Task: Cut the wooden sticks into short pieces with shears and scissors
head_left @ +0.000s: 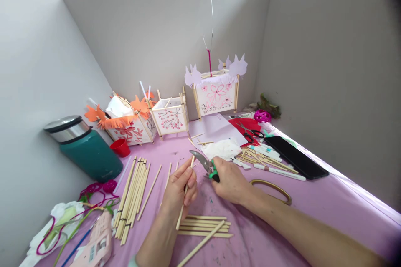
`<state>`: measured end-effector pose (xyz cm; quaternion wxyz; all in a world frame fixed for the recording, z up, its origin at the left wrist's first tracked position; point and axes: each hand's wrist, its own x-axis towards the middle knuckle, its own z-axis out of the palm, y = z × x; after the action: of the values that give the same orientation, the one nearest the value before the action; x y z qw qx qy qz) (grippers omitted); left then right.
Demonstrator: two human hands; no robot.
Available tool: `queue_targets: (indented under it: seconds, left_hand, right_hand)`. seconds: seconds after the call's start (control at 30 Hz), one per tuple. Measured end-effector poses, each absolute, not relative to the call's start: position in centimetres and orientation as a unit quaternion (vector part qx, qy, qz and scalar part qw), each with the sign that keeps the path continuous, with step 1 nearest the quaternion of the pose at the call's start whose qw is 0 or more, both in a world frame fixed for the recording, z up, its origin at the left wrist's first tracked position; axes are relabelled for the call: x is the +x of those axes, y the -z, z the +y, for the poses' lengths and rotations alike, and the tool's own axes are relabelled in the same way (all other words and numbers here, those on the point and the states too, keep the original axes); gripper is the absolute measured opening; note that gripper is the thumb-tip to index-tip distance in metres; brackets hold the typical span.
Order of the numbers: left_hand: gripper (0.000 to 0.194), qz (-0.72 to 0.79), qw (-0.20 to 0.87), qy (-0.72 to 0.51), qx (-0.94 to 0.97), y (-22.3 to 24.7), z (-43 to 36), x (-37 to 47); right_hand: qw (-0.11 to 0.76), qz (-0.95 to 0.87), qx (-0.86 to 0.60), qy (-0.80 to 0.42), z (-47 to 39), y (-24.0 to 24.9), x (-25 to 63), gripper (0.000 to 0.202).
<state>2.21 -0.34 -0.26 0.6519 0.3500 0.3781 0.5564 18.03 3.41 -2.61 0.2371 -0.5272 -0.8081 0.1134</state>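
A thin wooden stick (179,216) is pinched in my left hand (179,185), tilted, with its upper end pointing up. My right hand (230,181) grips pruning shears (202,159) by their green and black handles. The blades are parted near the stick's upper end; whether they touch it I cannot tell. Below my hands lies a row of cut sticks (205,229), with a longer loose stick (202,243) slanting across its front. Left of my left hand are sticks with dark bands (133,196) and several single sticks.
Three stick-framed paper lanterns, orange-trimmed (131,131), plain (171,119) and lilac-trimmed (217,96), stand along the back. A teal bottle (90,154), red cup (120,147) and pink glue gun (97,242) are left. Right are a black phone (296,156), black-handled scissors (249,135) and a brass-coloured loop (272,186).
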Motion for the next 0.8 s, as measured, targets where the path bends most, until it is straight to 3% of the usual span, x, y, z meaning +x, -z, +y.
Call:
queue_targets:
  seconds: [0.33,0.63,0.8]
  left_hand:
    - [0.064,0.470,0.569,-0.566,0.368,1.2,0.2,2.5]
    - [0.071,0.473,0.567,-0.555,0.383,1.7,0.1,2.4]
    - [0.066,0.451,0.576,-0.552,0.400,1.9,0.7,2.0]
  right_hand:
    - [0.260,-0.812,-0.511,-0.111,3.0,2.6,17.9,0.034]
    - [0.247,-0.806,-0.524,-0.119,3.4,2.6,18.1,0.021]
    - [0.258,-0.803,-0.521,-0.132,3.7,2.7,18.2,0.018]
